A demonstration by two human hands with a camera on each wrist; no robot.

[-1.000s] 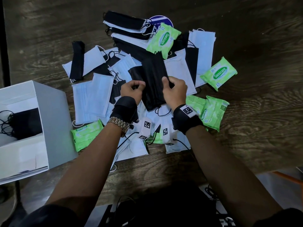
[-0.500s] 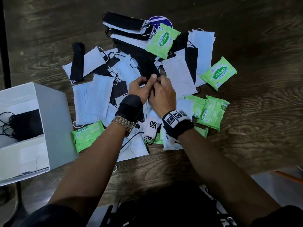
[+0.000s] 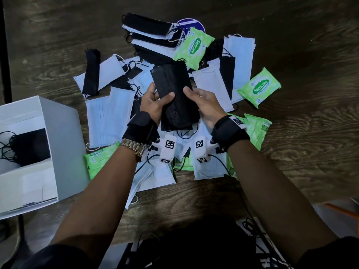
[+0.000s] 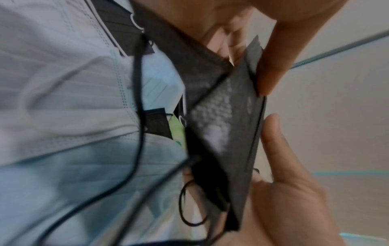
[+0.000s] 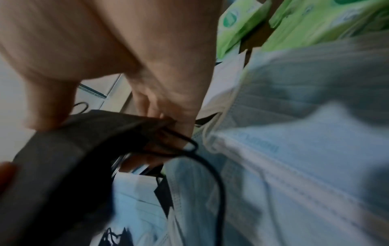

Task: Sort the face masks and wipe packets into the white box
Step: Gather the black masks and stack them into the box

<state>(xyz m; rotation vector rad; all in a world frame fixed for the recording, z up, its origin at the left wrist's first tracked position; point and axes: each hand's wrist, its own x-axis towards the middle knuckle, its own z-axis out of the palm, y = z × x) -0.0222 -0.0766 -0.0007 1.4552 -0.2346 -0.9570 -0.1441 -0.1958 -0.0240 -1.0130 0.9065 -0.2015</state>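
Both hands hold a stack of black face masks (image 3: 175, 96) lifted above the pile in the middle of the table. My left hand (image 3: 155, 100) grips its left edge, thumb on top. On the stack's right edge my right hand (image 3: 202, 101) has its thumb on top and fingers beneath. The left wrist view shows the black masks (image 4: 227, 126) pinched between thumbs and fingers; the right wrist view shows the same black stack (image 5: 69, 149) with ear loops hanging. White masks (image 3: 108, 115) and green wipe packets (image 3: 259, 87) lie scattered around. The white box (image 3: 38, 152) stands at the left with black masks inside.
More black and white masks (image 3: 153, 33) are stacked at the far side by a blue round sticker (image 3: 191, 26). Green packets (image 3: 101, 158) lie beside the box and under my right wrist (image 3: 256, 129). Bare wood table (image 3: 310, 133) stretches to the right; the table's near edge is below my forearms.
My hands gathered black masks from the pile, pressed them together, then lifted them as one stack and turned palms upward, pulling it slightly toward me.
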